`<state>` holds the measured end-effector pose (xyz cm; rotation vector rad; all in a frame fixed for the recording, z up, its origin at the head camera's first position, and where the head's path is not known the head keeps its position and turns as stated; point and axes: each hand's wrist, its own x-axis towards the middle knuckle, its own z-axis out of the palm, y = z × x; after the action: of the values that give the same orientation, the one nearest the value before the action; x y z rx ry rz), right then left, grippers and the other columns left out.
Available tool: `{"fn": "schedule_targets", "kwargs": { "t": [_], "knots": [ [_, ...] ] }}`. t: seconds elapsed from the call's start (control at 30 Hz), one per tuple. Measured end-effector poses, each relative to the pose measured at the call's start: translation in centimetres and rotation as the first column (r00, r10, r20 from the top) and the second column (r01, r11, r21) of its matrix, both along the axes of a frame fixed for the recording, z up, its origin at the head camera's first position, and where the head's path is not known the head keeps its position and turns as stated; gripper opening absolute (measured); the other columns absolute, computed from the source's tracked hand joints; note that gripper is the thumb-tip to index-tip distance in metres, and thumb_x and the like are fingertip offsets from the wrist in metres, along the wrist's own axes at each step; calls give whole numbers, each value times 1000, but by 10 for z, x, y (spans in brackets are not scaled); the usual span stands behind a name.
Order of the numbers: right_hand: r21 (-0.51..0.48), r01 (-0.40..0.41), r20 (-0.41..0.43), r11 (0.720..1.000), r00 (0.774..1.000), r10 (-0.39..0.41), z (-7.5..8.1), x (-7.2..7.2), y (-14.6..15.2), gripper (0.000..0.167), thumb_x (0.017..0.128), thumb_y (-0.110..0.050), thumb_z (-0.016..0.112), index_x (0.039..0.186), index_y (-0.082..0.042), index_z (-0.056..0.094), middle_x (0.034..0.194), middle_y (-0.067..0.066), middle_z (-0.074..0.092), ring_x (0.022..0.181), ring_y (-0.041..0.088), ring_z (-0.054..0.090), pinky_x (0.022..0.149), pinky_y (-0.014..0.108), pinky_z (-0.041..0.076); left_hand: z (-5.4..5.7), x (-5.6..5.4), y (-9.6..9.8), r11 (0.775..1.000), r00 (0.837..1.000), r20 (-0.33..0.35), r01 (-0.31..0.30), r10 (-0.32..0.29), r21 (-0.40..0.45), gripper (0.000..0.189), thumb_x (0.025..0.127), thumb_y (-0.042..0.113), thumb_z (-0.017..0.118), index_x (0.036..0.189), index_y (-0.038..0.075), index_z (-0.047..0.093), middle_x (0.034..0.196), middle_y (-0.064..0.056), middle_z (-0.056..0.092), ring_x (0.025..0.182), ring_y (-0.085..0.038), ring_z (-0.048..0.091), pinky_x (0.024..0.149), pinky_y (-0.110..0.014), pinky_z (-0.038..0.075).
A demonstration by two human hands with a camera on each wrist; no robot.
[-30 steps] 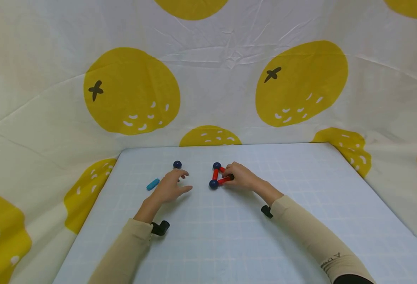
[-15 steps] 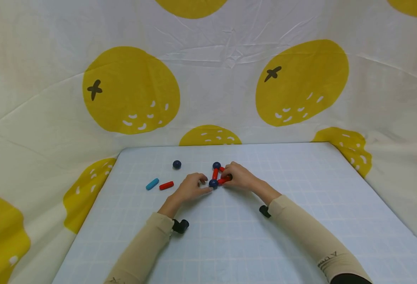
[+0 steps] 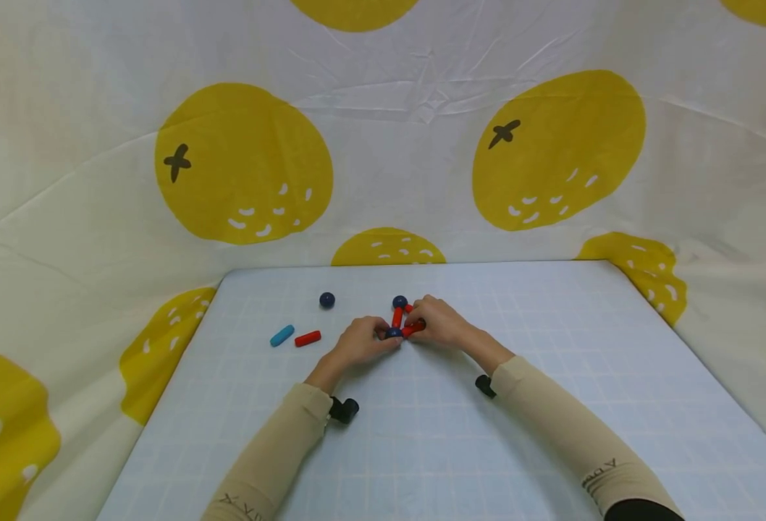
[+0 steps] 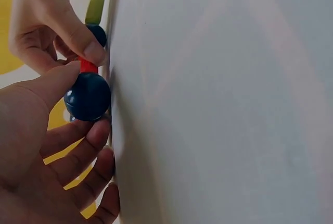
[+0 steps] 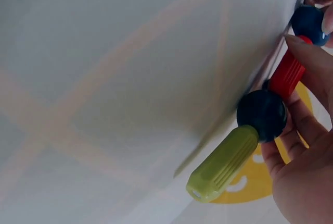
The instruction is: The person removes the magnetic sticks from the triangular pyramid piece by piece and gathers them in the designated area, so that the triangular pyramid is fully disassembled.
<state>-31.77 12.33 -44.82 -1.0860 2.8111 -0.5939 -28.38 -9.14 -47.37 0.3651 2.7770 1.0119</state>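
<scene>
On the table, red rods (image 3: 397, 318) and dark blue balls (image 3: 400, 302) are joined in a frame. My left hand (image 3: 362, 340) pinches its near-left ball (image 4: 87, 96) between thumb and fingers. My right hand (image 3: 442, 322) holds the red rod (image 5: 287, 73) that runs from this ball, thumb along its side. In the right wrist view, another dark blue ball (image 5: 261, 115) sits at that rod's other end, with a yellow-green rod (image 5: 223, 164) attached to it. The right hand covers that corner in the head view.
A loose dark blue ball (image 3: 327, 300) lies toward the back left. Left of my left hand are a loose red rod (image 3: 308, 339) and a light blue rod (image 3: 282, 336). The table (image 3: 487, 449) ends at a patterned cloth (image 3: 396, 166) behind.
My left hand has moved right, from beside the loose pieces to the frame's near-left ball, and now pinches it. The loose red rod came into view. The right hand has stayed nearly still.
</scene>
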Motion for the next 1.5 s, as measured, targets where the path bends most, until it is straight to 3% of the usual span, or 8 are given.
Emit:
{"fn": "schedule_targets", "kwargs": {
  "t": [0.43, 1.0, 1.17, 1.33, 1.5],
  "knots": [
    [43, -30, -86, 999, 996, 34, 1, 1, -1, 17, 83, -18, 87, 99, -14, 83, 95, 0, 69, 88, 18, 49, 76, 35, 38, 6, 4, 2, 1000, 999, 43, -20, 21, -12, 41, 96, 40, 72, 119, 6, 69, 91, -2, 64, 85, -20, 56, 77, -33, 48],
    [127, -58, -73, 990, 995, 67, 6, 4, -1, 15, 86, -23, 85, 99, -16, 82, 98, -2, 70, 92, 19, 49, 78, 36, 37, 6, 1, -7, 1000, 995, 99, -15, 13, 14, 40, 98, 36, 70, 125, 6, 66, 90, -6, 59, 87, -22, 54, 75, -33, 45],
    [152, -58, -61, 987, 996, 68, 10, 6, 0, 20, 86, -24, 85, 104, -15, 82, 101, 0, 69, 95, 20, 49, 80, 36, 37, 5, 1, -7, 999, 995, 98, -14, 11, 30, 38, 98, 36, 70, 122, 6, 67, 90, -5, 60, 86, -22, 54, 75, -32, 45],
    [111, -51, -46, 993, 997, 56, 16, 2, 4, 34, 86, -29, 84, 114, -10, 79, 100, 6, 66, 93, 22, 49, 77, 36, 37, 6, 1, -7, 999, 995, 95, -5, 1, 41, 39, 98, 35, 70, 123, 6, 67, 90, -5, 60, 86, -21, 54, 74, -32, 44],
    [56, -18, -19, 998, 1000, 19, 23, -4, 5, 41, 89, -27, 82, 125, -9, 73, 119, 10, 65, 107, 28, 51, 91, 44, 43, 6, 2, -5, 999, 995, 96, -7, 3, 37, 38, 98, 35, 70, 122, 5, 67, 89, -5, 59, 85, -20, 53, 74, -32, 44]
  ]
}}
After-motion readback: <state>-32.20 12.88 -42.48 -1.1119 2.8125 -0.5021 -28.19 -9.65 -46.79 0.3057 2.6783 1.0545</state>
